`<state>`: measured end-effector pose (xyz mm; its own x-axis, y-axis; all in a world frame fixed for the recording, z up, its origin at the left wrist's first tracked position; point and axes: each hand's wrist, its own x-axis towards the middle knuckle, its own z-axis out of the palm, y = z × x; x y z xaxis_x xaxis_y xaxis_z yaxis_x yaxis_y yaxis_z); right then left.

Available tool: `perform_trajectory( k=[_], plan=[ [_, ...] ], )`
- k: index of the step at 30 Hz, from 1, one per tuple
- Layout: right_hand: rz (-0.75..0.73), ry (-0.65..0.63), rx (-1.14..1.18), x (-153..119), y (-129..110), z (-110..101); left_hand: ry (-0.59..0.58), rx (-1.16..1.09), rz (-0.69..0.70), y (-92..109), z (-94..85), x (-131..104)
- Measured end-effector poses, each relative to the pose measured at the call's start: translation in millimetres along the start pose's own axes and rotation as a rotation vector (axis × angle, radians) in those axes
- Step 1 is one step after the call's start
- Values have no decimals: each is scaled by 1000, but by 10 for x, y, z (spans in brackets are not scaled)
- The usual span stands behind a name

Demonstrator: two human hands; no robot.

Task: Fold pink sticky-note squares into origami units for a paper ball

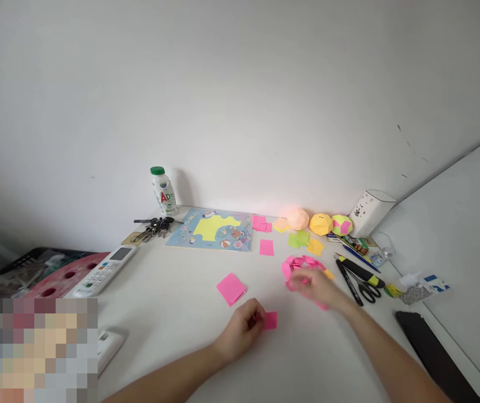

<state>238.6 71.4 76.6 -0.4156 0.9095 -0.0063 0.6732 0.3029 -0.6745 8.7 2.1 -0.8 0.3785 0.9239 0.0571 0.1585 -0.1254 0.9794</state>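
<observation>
At the lower centre of the frame, the left hand curls its fingers beside a small pink paper slip; whether they pinch it, I cannot tell. The right hand, blurred right of centre, covers part of a cluster of folded pink pieces; its grip cannot be made out either. A pink square stack lies just left of centre, near the left hand. Crowding the right side are scissors, a blue pen and a white container. Three paper balls line the wall behind the cluster. A patterned sheet spans mid-frame, with keys, a bottle and a remote control towards the left.
</observation>
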Motion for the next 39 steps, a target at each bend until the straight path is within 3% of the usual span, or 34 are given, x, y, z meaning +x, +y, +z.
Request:
perform_trajectory(
  k=[2,4,7,10,13,18,22,25,29,31,32,34,39],
  plan=[
    [41,415,-323,397,201,-426,11,216,190,8,8,-9],
    [173,648,-649,772,459,-743,10,354,328,26,7,-13],
    [348,668,-853,1128,845,-893,36,438,348,56,-5,-12],
    [471,711,-904,1235,1108,-775,43,444,323,71,-18,-12],
    [495,752,-908,1235,1212,-645,41,408,303,71,-26,-18],
    [408,743,-849,1205,1106,-664,33,293,274,37,-48,-33],
    [315,791,-704,949,703,-698,65,132,275,20,-84,-24],
    [55,688,-531,471,164,-523,112,-49,248,63,-118,0],
    [-221,197,-335,-243,-588,-35,11,-537,112,161,-151,-1],
    [-310,-22,-313,-448,-828,199,-149,-743,22,198,-163,-29],
    [-326,-65,-303,-503,-900,293,-266,-814,-16,212,-170,-48],
    [-336,-89,-274,-543,-964,420,-378,-892,-62,228,-190,-82],
    [-355,-111,-152,-526,-903,438,-396,-931,-133,185,-229,-108]
  ],
)
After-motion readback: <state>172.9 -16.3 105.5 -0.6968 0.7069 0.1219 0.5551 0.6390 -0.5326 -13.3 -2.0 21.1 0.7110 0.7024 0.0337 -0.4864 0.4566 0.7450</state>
